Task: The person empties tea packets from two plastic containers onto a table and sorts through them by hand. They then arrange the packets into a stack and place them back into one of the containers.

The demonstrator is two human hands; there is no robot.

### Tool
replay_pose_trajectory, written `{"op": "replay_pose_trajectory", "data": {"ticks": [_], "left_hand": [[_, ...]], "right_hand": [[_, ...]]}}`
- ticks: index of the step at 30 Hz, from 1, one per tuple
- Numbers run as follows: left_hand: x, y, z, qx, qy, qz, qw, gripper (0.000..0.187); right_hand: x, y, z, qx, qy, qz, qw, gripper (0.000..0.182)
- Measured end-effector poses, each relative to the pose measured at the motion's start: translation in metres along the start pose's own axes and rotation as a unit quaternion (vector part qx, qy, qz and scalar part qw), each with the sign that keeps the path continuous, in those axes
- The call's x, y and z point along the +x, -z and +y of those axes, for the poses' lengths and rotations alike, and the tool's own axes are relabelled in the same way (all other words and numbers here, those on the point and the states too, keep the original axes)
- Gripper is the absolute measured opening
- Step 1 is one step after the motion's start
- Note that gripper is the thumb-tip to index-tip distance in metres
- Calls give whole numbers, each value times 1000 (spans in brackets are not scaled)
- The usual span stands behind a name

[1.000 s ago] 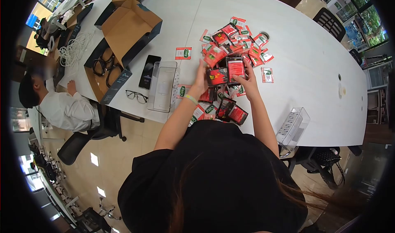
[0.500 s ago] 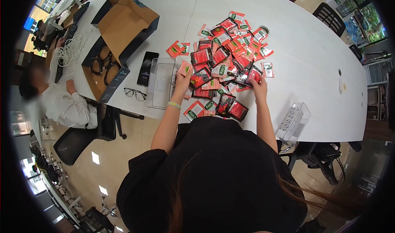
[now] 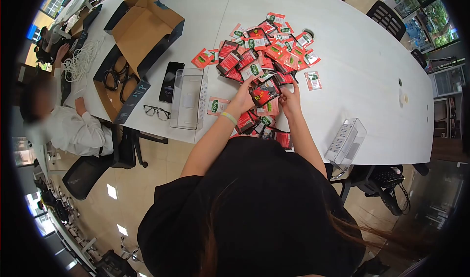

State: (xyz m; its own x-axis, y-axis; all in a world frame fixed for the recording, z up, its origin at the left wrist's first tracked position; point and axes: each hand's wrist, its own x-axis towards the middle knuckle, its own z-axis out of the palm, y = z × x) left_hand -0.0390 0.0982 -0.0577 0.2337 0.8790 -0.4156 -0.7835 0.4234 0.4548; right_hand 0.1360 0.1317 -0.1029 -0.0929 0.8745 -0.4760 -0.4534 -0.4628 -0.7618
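Note:
A heap of tea-bag sachets (image 3: 274, 52), some black and red, others pink-red with a green "Cozy" label, is spread over the white table (image 3: 352, 71). Over its near part, a black-and-red sachet (image 3: 265, 94) lies between my hands. My left hand (image 3: 242, 102) is closed on its left side, the fingertips partly hidden. On the right edge, my right hand (image 3: 291, 102) grips it too, with its fingers bent. A single Cozy sachet (image 3: 218, 106) rests left of my left wrist, beside a clear plastic bin (image 3: 187, 101).
Left of the bin are a black phone (image 3: 171, 82), eyeglasses (image 3: 156, 112) and an open cardboard box (image 3: 144, 32) with black cables. A second clear bin (image 3: 346, 141) stands at the right table edge. A person in a white shirt (image 3: 78, 130) sits at the left.
Both hands have come closer together over the heap. The pink sachet that was in my left hand is gone from it; a Cozy sachet now lies by the left bin.

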Motion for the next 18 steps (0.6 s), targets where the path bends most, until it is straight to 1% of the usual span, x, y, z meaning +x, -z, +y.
{"op": "replay_pose_trajectory", "data": {"ticks": [2, 3, 4, 5, 6, 7, 9, 10, 11, 12, 13, 15, 16, 17, 18], "left_hand": [[4, 8, 2, -3, -6, 7, 1000, 45], [6, 13, 2, -7, -10, 15, 1000, 45], [3, 11, 3, -25, -4, 36, 999, 46], [-3, 6, 7, -24, -1, 37, 999, 46], [-10, 2, 11, -38, -7, -2, 999, 48], [-15, 3, 14, -53, -14, -42, 998, 50], [-15, 25, 14, -47, -16, -27, 998, 52], [-20, 30, 16, 49, -36, 30, 998, 52], [-27, 34, 19, 145, -55, 87, 984, 53], [-38, 39, 23, 269, -50, 115, 955, 51], [-49, 45, 25, 268, -50, 117, 955, 51], [-70, 58, 26, 414, -12, 188, 891, 51], [-78, 69, 23, 412, -12, 191, 891, 51], [-84, 85, 17, 438, -30, 180, 880, 54], [-92, 94, 10, 463, -49, 169, 869, 59]], "right_hand": [[-8, -11, -13, -5, 37, -17, 999, 73], [-13, -17, -19, -3, 36, -16, 999, 73], [-17, -23, -26, 21, 62, -53, 996, 71], [-21, -28, -31, 46, 88, -89, 991, 70], [-23, -31, -36, 40, 116, -126, 985, 64], [-28, -30, -41, 40, 114, -123, 985, 64], [-36, -25, -51, 17, 101, -123, 987, 57], [-39, -16, -51, -8, 103, -106, 989, 51], [-42, -5, -51, -9, 103, -108, 989, 51], [-46, 8, -51, -39, 99, -77, 991, 49], [-52, 23, -50, -70, 94, -47, 992, 48], [-62, 61, -42, -148, 86, -20, 985, 50], [-71, 76, -39, -205, 69, -1, 976, 51], [-81, 90, -35, -263, 52, 18, 963, 53], [-90, 107, -27, -297, 32, 3, 954, 57]]}}
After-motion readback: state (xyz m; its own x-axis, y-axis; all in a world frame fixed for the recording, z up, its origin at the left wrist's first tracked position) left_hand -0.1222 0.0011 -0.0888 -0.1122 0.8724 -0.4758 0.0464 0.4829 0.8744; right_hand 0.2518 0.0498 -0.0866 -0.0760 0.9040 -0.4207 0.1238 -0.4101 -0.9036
